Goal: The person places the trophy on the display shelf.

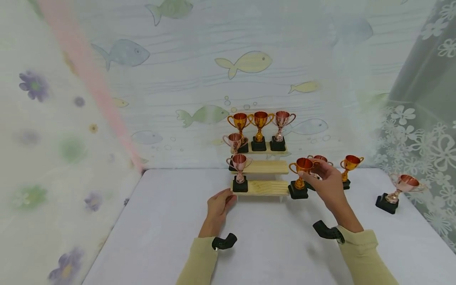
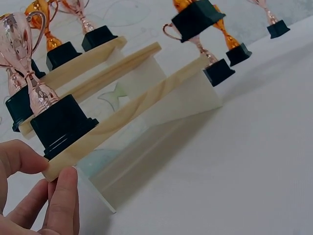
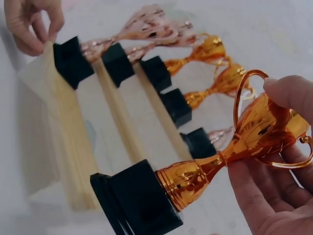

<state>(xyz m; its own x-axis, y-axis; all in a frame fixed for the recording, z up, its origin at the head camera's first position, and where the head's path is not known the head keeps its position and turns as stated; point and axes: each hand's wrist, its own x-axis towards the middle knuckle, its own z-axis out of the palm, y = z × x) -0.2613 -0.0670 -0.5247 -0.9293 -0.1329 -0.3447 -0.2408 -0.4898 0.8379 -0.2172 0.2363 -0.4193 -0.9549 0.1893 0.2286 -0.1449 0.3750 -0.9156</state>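
My left hand (image 1: 218,206) pinches the left front end of the lowest step of a three-tier wooden display stand (image 1: 267,187), thumb above and fingers below. My right hand (image 1: 329,185) holds a small gold trophy cup (image 3: 193,178) by its bowl; its black base hangs beside the stand's right end, above the table. At the left end of the lowest step is a rose-gold trophy (image 1: 240,174), with another rose-gold trophy (image 1: 234,140) on the middle step behind it. Two gold trophies (image 1: 260,124) and one rose-gold trophy (image 1: 282,122) line the top step.
Right of the stand, a gold trophy (image 1: 350,164) and a partly hidden rose-gold trophy (image 2: 217,68) stand behind my right hand. Another rose-gold trophy (image 1: 406,184) is near the white table's right edge. Fish-print fabric (image 1: 199,87) hangs behind the table (image 1: 160,221).
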